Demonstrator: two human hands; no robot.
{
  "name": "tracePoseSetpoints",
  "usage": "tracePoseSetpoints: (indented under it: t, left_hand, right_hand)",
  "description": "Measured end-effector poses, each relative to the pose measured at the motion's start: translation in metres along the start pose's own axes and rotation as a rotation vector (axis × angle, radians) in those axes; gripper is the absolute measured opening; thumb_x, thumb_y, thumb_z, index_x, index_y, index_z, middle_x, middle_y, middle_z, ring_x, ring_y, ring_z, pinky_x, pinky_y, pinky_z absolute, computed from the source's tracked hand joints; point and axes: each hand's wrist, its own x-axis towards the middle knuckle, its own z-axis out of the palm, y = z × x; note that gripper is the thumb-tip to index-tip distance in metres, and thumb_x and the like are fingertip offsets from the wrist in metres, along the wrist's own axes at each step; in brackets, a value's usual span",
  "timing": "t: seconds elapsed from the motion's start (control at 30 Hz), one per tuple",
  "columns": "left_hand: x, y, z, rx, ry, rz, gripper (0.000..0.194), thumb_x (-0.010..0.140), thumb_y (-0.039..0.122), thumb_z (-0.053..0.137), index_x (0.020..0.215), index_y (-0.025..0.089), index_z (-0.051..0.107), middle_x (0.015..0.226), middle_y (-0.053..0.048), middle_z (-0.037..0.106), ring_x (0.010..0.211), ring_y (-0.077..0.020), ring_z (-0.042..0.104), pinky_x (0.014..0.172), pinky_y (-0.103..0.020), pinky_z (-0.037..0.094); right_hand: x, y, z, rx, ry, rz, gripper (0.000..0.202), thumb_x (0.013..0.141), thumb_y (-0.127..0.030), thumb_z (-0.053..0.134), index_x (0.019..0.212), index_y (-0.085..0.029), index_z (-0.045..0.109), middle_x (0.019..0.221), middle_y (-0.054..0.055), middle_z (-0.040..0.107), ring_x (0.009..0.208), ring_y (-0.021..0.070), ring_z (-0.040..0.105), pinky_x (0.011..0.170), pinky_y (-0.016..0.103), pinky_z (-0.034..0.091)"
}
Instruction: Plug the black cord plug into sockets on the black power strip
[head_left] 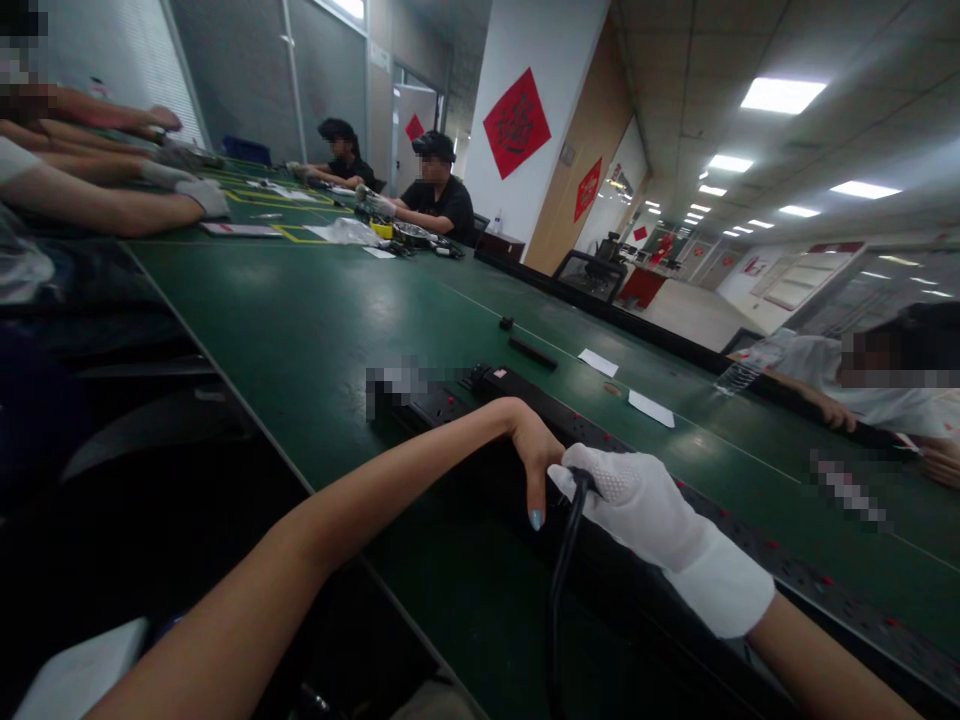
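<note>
My bare left hand point(534, 452) is bent sharply at the wrist over a long black power strip point(517, 385) with small red switches. Its thumb, with a pale blue nail, hangs down the near side; the other fingers are mostly hidden, and the hand seems to grip the strip. Close against it, my right hand point(630, 495), in a white dotted glove, is closed around the end of a thick black cord point(559, 590). The cord drops from the glove toward the table's near edge. Whatever its end carries is hidden inside the fingers.
More black strip point(427, 405) lies alongside. Beyond are a short black bar point(532, 352), a small black piece point(506, 323) and white paper slips point(651, 408) on the green table point(300, 320). A person point(885, 375) sits across at right; others work farther down and at left.
</note>
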Motion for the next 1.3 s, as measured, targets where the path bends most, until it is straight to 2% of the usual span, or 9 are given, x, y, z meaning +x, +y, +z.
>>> tracePoseSetpoints:
  t: [0.13, 0.2, 0.27, 0.37, 0.47, 0.6, 0.7, 0.97, 1.3]
  left_hand:
    - [0.001, 0.001, -0.001, 0.085, 0.086, -0.125, 0.052, 0.039, 0.027, 0.079, 0.086, 0.012, 0.063, 0.083, 0.001, 0.066, 0.093, -0.0254, 0.056, 0.085, -0.032, 0.043]
    - [0.0, 0.003, -0.001, 0.094, 0.113, -0.137, 0.059, 0.038, 0.026, 0.079, 0.093, 0.012, 0.061, 0.087, 0.001, 0.066, 0.095, -0.0255, 0.056, 0.086, -0.032, 0.042]
    - [0.0, 0.004, -0.001, 0.068, 0.098, -0.138, 0.064, 0.04, 0.025, 0.079, 0.099, 0.012, 0.059, 0.09, 0.001, 0.065, 0.094, -0.0249, 0.057, 0.084, -0.032, 0.044]
    - [0.0, 0.006, 0.0, -0.004, 0.037, -0.131, 0.063, 0.042, 0.022, 0.077, 0.101, 0.012, 0.058, 0.088, 0.0, 0.066, 0.087, -0.0236, 0.06, 0.078, -0.032, 0.048]
    - [0.003, 0.004, 0.003, -0.053, 0.042, -0.114, 0.057, 0.041, 0.019, 0.077, 0.094, 0.012, 0.058, 0.084, 0.001, 0.067, 0.086, -0.0241, 0.061, 0.078, -0.033, 0.048]
    - [0.006, 0.002, 0.005, -0.114, -0.019, -0.099, 0.049, 0.043, 0.019, 0.075, 0.089, 0.011, 0.058, 0.082, 0.0, 0.066, 0.088, -0.0257, 0.06, 0.079, -0.034, 0.048]
    - [0.006, 0.004, 0.006, -0.125, -0.054, -0.092, 0.047, 0.045, 0.019, 0.074, 0.089, 0.01, 0.059, 0.085, -0.001, 0.065, 0.091, -0.0262, 0.058, 0.081, -0.034, 0.047]
    - [0.004, 0.006, 0.006, -0.106, -0.014, -0.074, 0.05, 0.044, 0.021, 0.076, 0.09, 0.012, 0.06, 0.09, 0.0, 0.064, 0.096, -0.0256, 0.056, 0.089, -0.035, 0.041]
    - [0.002, 0.006, 0.005, -0.067, 0.008, -0.116, 0.051, 0.044, 0.022, 0.076, 0.091, 0.013, 0.059, 0.091, -0.001, 0.064, 0.096, -0.0245, 0.055, 0.089, -0.034, 0.041]
  right_hand:
    - [-0.008, -0.018, 0.0, -0.212, -0.008, -0.067, 0.021, 0.086, -0.032, 0.04, 0.081, -0.019, 0.055, 0.067, 0.002, 0.055, 0.054, 0.0115, 0.048, 0.05, 0.026, 0.024]
    - [-0.012, -0.025, -0.002, -0.266, -0.029, -0.081, 0.015, 0.082, -0.028, 0.044, 0.087, -0.019, 0.056, 0.07, 0.003, 0.056, 0.055, 0.0129, 0.048, 0.049, 0.027, 0.025]
    - [-0.017, -0.03, -0.004, -0.262, -0.053, -0.076, 0.021, 0.077, -0.025, 0.048, 0.095, -0.018, 0.055, 0.075, 0.004, 0.056, 0.058, 0.0145, 0.049, 0.05, 0.027, 0.028]
    - [-0.023, -0.03, -0.004, -0.195, -0.052, -0.037, 0.029, 0.076, -0.026, 0.049, 0.101, -0.015, 0.054, 0.078, 0.006, 0.057, 0.061, 0.016, 0.051, 0.052, 0.028, 0.033]
    - [-0.027, -0.024, 0.003, -0.092, 0.001, 0.019, 0.033, 0.076, -0.026, 0.047, 0.106, -0.014, 0.052, 0.08, 0.006, 0.058, 0.065, 0.0171, 0.053, 0.055, 0.029, 0.038]
    - [-0.03, -0.014, 0.012, 0.217, 0.051, 0.053, 0.035, 0.075, -0.023, 0.046, 0.109, -0.017, 0.049, 0.089, 0.005, 0.061, 0.079, 0.0161, 0.058, 0.071, 0.029, 0.045]
    - [-0.028, -0.011, 0.013, 0.354, 0.046, 0.059, 0.033, 0.075, -0.023, 0.048, 0.107, -0.019, 0.05, 0.092, 0.003, 0.063, 0.083, 0.0152, 0.059, 0.075, 0.028, 0.046]
    - [-0.029, -0.011, 0.015, 0.355, 0.101, 0.065, 0.038, 0.072, -0.022, 0.049, 0.109, -0.019, 0.051, 0.092, 0.004, 0.065, 0.082, 0.0157, 0.061, 0.075, 0.029, 0.048]
    - [-0.029, -0.01, 0.015, 0.365, 0.102, 0.054, 0.037, 0.073, -0.022, 0.05, 0.11, -0.02, 0.05, 0.091, 0.004, 0.064, 0.081, 0.0157, 0.061, 0.075, 0.029, 0.047]
